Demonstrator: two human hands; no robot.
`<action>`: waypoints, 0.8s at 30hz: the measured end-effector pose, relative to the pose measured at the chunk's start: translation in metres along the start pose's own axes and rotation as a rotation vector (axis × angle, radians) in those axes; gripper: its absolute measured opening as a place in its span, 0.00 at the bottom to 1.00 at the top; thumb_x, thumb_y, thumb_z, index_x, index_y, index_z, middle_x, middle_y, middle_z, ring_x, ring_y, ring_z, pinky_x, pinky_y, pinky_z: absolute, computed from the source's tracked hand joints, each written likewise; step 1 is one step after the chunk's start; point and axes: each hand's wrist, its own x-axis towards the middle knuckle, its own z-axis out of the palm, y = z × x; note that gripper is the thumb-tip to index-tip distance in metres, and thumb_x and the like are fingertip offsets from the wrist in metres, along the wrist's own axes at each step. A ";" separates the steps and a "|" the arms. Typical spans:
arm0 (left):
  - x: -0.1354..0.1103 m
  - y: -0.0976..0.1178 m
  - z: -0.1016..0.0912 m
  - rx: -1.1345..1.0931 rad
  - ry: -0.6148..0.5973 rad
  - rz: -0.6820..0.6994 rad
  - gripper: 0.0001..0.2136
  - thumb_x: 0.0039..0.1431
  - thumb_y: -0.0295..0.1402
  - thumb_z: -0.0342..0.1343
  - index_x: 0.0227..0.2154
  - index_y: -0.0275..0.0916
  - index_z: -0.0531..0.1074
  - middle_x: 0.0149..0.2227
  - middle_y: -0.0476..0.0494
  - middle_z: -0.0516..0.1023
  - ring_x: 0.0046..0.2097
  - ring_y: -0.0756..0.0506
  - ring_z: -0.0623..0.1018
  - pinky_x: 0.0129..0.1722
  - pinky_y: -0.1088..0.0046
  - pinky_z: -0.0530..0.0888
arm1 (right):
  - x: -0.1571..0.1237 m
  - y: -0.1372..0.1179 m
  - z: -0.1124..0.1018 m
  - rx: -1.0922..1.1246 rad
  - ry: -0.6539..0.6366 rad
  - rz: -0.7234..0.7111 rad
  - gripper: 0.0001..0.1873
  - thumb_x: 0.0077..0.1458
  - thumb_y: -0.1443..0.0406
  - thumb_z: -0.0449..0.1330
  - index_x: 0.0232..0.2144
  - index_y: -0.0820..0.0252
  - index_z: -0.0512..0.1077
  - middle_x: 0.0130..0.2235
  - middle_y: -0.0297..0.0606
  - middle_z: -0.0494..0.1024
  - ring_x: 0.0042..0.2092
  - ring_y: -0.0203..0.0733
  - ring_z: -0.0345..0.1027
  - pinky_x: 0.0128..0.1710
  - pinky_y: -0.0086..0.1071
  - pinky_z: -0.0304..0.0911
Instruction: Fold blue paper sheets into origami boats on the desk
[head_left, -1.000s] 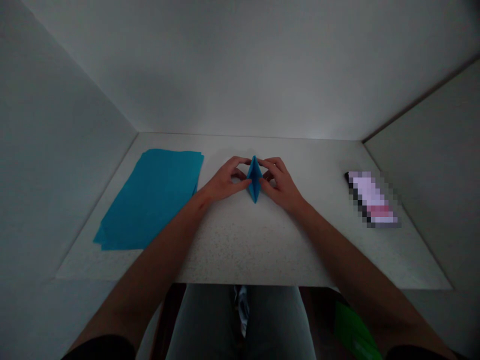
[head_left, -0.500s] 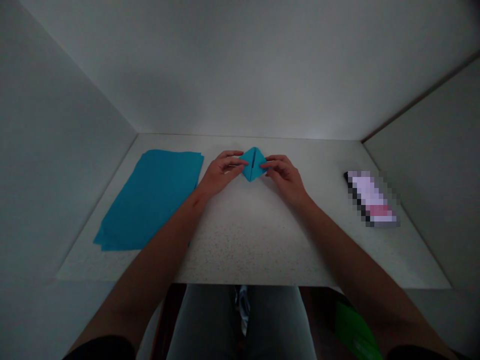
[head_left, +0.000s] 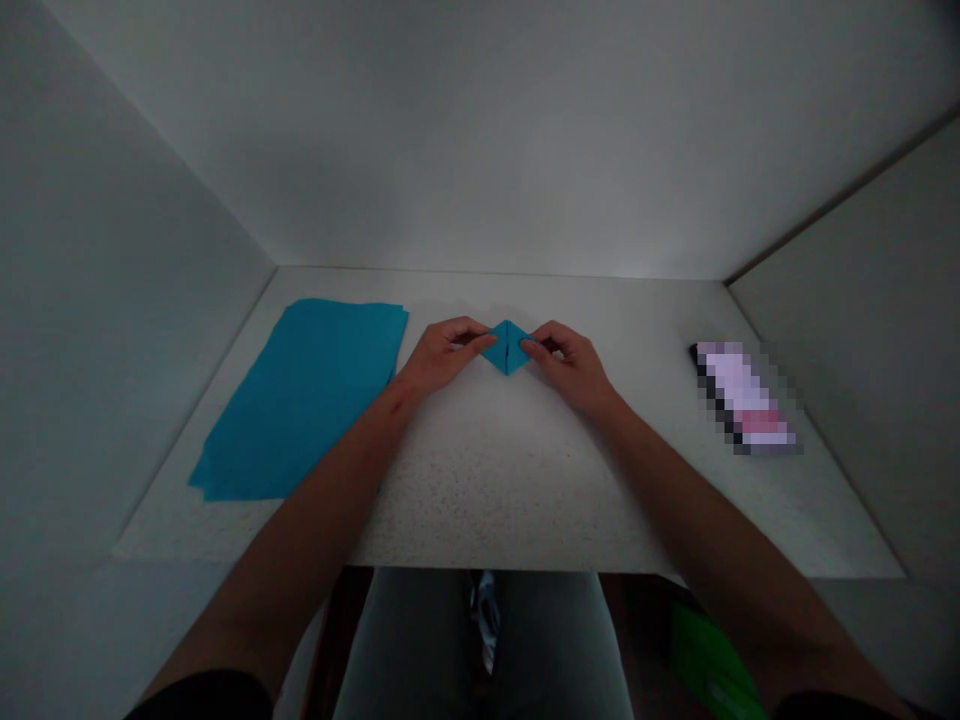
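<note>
A small folded piece of blue paper (head_left: 508,348), diamond-shaped with a crease down its middle, lies on the white table (head_left: 487,480) between my hands. My left hand (head_left: 444,354) pinches its left corner with curled fingers. At its right corner, my right hand (head_left: 568,362) pinches the paper the same way. Both hands rest low on the tabletop, near the middle of its far half.
A stack of blue paper sheets (head_left: 304,392) lies on the table's left side. A blurred-out dark flat object (head_left: 744,397) sits at the right. White walls close the table in at the back and both sides. My legs show below the front edge.
The folded paper went from a tall narrow upright shape to a wider, flatter diamond. My hands spread it apart and lowered it onto the table.
</note>
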 end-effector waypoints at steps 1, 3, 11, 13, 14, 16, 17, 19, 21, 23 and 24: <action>0.000 -0.001 0.000 -0.007 0.012 0.006 0.17 0.65 0.51 0.67 0.36 0.41 0.84 0.38 0.43 0.87 0.42 0.45 0.84 0.47 0.67 0.81 | 0.000 0.000 0.000 0.009 0.008 -0.001 0.23 0.64 0.41 0.67 0.34 0.52 0.79 0.31 0.34 0.78 0.33 0.40 0.67 0.36 0.37 0.65; 0.001 -0.004 0.001 -0.031 0.036 0.022 0.17 0.65 0.52 0.67 0.36 0.41 0.83 0.39 0.44 0.86 0.42 0.46 0.84 0.47 0.68 0.81 | 0.001 0.001 0.001 0.030 0.025 -0.001 0.24 0.63 0.40 0.68 0.34 0.52 0.79 0.32 0.34 0.77 0.34 0.41 0.68 0.36 0.37 0.66; 0.011 -0.024 -0.007 -0.193 0.285 -0.033 0.26 0.62 0.62 0.67 0.35 0.42 0.72 0.34 0.48 0.82 0.39 0.46 0.85 0.44 0.67 0.84 | 0.009 0.013 -0.006 0.235 0.208 0.097 0.28 0.57 0.36 0.71 0.33 0.51 0.75 0.31 0.33 0.78 0.34 0.40 0.71 0.37 0.36 0.71; 0.013 -0.027 -0.009 -0.240 0.317 -0.056 0.27 0.62 0.64 0.66 0.37 0.43 0.70 0.36 0.47 0.83 0.39 0.45 0.86 0.44 0.65 0.85 | 0.011 0.016 -0.009 0.259 0.242 0.115 0.29 0.55 0.35 0.71 0.33 0.51 0.74 0.32 0.33 0.79 0.35 0.41 0.74 0.38 0.36 0.73; 0.013 -0.029 -0.009 -0.255 0.313 -0.060 0.28 0.62 0.65 0.65 0.39 0.43 0.69 0.37 0.47 0.83 0.40 0.44 0.87 0.44 0.64 0.86 | 0.012 0.017 -0.010 0.272 0.250 0.122 0.29 0.55 0.35 0.71 0.34 0.51 0.74 0.33 0.33 0.80 0.36 0.42 0.76 0.39 0.37 0.74; 0.013 -0.029 -0.008 -0.261 0.284 -0.048 0.28 0.64 0.65 0.63 0.42 0.44 0.68 0.38 0.46 0.83 0.42 0.43 0.87 0.44 0.62 0.87 | 0.012 0.018 -0.011 0.302 0.249 0.127 0.29 0.56 0.35 0.71 0.37 0.50 0.74 0.35 0.34 0.81 0.38 0.42 0.78 0.40 0.37 0.76; 0.013 -0.028 -0.007 -0.254 0.259 -0.034 0.27 0.65 0.65 0.63 0.43 0.44 0.69 0.38 0.46 0.83 0.43 0.43 0.87 0.45 0.61 0.86 | 0.012 0.017 -0.011 0.316 0.240 0.126 0.28 0.57 0.35 0.71 0.38 0.50 0.74 0.36 0.34 0.82 0.39 0.43 0.78 0.40 0.37 0.76; 0.011 -0.021 -0.006 -0.235 0.207 -0.001 0.28 0.63 0.63 0.65 0.47 0.44 0.70 0.41 0.44 0.85 0.45 0.42 0.87 0.47 0.59 0.86 | 0.011 0.016 -0.010 0.340 0.217 0.116 0.27 0.57 0.37 0.71 0.38 0.50 0.75 0.37 0.35 0.82 0.39 0.43 0.79 0.39 0.37 0.77; 0.007 -0.011 -0.005 -0.211 0.156 0.006 0.29 0.58 0.60 0.71 0.50 0.44 0.73 0.44 0.41 0.86 0.47 0.40 0.87 0.49 0.58 0.85 | 0.010 0.013 -0.007 0.355 0.186 0.103 0.27 0.57 0.38 0.72 0.37 0.51 0.75 0.36 0.35 0.82 0.37 0.42 0.78 0.37 0.37 0.76; 0.003 0.001 -0.004 -0.189 0.129 -0.027 0.29 0.52 0.55 0.76 0.50 0.43 0.78 0.46 0.40 0.87 0.49 0.39 0.86 0.51 0.57 0.84 | 0.008 0.010 -0.005 0.362 0.154 0.091 0.27 0.55 0.39 0.74 0.36 0.52 0.75 0.33 0.35 0.82 0.34 0.41 0.76 0.35 0.36 0.75; 0.001 0.007 -0.004 -0.183 0.127 -0.051 0.27 0.51 0.54 0.77 0.47 0.42 0.80 0.46 0.41 0.87 0.50 0.38 0.86 0.53 0.57 0.84 | 0.007 0.008 -0.003 0.361 0.137 0.083 0.27 0.53 0.39 0.75 0.34 0.53 0.75 0.32 0.33 0.81 0.32 0.40 0.74 0.34 0.35 0.74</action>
